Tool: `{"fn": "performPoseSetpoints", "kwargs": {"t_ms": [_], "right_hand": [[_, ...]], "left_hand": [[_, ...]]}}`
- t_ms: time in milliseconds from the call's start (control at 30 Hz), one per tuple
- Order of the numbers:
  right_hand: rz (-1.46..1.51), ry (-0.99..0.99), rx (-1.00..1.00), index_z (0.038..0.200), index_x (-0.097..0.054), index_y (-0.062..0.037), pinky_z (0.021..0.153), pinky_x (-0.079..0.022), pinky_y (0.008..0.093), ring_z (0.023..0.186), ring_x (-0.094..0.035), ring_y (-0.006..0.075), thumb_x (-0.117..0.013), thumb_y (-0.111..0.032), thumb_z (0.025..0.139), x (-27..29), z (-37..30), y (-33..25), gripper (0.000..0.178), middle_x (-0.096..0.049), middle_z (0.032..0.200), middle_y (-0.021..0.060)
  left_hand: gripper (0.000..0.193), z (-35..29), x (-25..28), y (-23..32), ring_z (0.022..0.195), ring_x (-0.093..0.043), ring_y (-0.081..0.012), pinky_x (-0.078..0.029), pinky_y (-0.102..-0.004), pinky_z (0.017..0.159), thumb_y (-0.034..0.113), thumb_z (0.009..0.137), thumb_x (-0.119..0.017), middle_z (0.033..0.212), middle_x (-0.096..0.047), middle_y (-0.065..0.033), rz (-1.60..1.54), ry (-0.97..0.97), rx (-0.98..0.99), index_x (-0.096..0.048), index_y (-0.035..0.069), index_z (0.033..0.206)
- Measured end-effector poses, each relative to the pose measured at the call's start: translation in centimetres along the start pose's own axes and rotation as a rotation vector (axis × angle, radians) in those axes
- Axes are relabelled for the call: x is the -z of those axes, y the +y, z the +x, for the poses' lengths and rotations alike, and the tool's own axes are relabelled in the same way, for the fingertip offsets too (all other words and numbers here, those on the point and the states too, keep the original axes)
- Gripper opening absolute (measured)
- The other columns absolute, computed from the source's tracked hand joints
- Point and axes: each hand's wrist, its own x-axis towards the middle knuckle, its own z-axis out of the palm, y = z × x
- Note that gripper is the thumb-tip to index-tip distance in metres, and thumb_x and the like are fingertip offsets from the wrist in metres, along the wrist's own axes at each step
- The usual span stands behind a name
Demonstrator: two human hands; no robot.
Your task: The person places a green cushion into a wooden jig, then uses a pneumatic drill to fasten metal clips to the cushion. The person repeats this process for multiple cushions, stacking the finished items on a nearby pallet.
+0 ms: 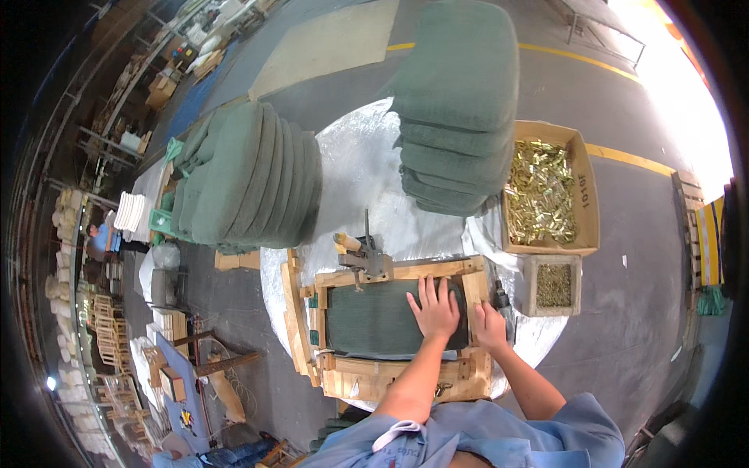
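A dark green padded panel (pixel 370 318) lies flat inside a wooden frame jig (pixel 406 378). My left hand (pixel 435 312) rests palm down on the panel's right part, fingers spread. At the frame's right rail my right hand (pixel 490 329) is closed, its fingers curled; what they hold, if anything, is hidden. Right beside it lies a dark handheld power driver (pixel 502 296), partly covered by the hand. A metal toggle clamp with a wooden handle (pixel 349 242) is fixed on the frame's far rail.
Tall stacks of green padded panels stand at the far left (pixel 234 179) and far middle (pixel 460 86). On the right are a cardboard box (pixel 589 156) of brass-coloured metal pieces and a small tray (pixel 577 273) of screws. Another person (pixel 101 236) is at the left.
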Motion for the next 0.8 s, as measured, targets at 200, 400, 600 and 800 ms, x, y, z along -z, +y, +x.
{"fn": "performPoseSetpoints", "kwargs": {"t_ms": [200,400,600,800], "right_hand": [[0.018,0.124,0.033,0.095,-0.056,-0.0014,0.071,-0.049,0.0589,0.085,-0.064,0.0546,-0.051,-0.026,0.111,-1.2,0.0,-0.3,0.03,-0.063,0.086,0.0303],[-0.036,0.173,0.087,0.102,-0.062,-0.0018,0.081,-0.049,0.0538,0.094,-0.062,0.0492,-0.057,-0.027,0.109,-0.9,0.8,-1.1,0.026,-0.065,0.096,0.0251],[-0.173,0.159,0.346,0.11,-0.07,-0.0075,0.096,-0.046,0.05,0.109,-0.059,0.0372,-0.067,-0.024,0.102,-0.6,1.0,-5.5,0.018,-0.067,0.11,0.0111],[-0.255,0.249,0.673,0.127,-0.065,-0.0092,0.108,-0.044,0.0509,0.126,-0.059,0.0366,-0.071,-0.027,0.099,-2.5,5.8,-7.7,0.033,-0.066,0.128,0.0108]], "left_hand": [[0.047,0.9,0.0,0.5,0.164,-0.021,-0.0343,-0.009,-0.0697,0.128,0.036,0.11,-0.05,0.17,-0.038,-0.0117,-0.008,-0.058,0.016,-0.054,0.02,0.153],[0.046,0.6,-0.3,0.1,0.164,-0.024,-0.0325,-0.007,-0.0667,0.13,0.033,0.11,-0.051,0.169,-0.04,-0.012,-0.09,-0.007,-0.01,-0.054,0.014,0.151],[0.043,-2.2,2.5,-5.3,0.155,-0.04,-0.0353,-0.022,-0.062,0.129,0.024,0.102,-0.065,0.159,-0.052,-0.0145,-0.426,0.064,-0.234,-0.062,0.011,0.143],[0.061,-7.4,8.4,-17.6,0.155,-0.036,-0.0456,-0.025,-0.0681,0.126,0.035,0.096,-0.074,0.163,-0.045,-0.0243,-0.015,0.242,0.116,-0.058,0.006,0.147]]}}
